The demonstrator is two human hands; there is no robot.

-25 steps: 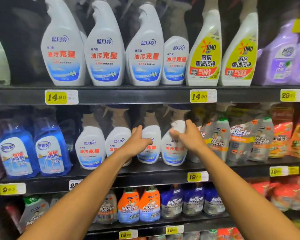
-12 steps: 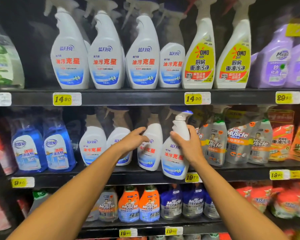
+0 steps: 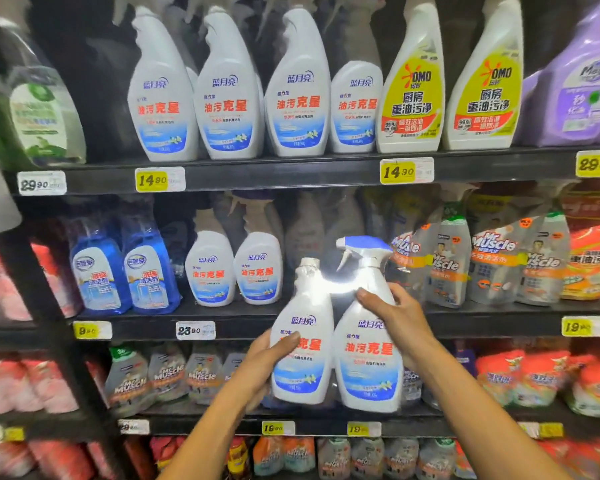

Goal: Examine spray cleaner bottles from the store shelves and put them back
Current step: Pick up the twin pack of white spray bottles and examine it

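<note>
Both hands hold a twin pack of white plastic cleaner bottles in front of the shelves, long axes upright. The left hand [image 3: 257, 367] grips the white capped refill bottle [image 3: 302, 341] by its left side, thumb across the red lettering. The right hand [image 3: 397, 315] wraps the shoulder of the white spray bottle with the blue trigger head [image 3: 366, 355], nozzle pointing left. Past the right hand stand grey "Mr Muscle" bottles [image 3: 447, 268]; above both hands, a yellow "14.90" price tag [image 3: 397, 172].
</note>
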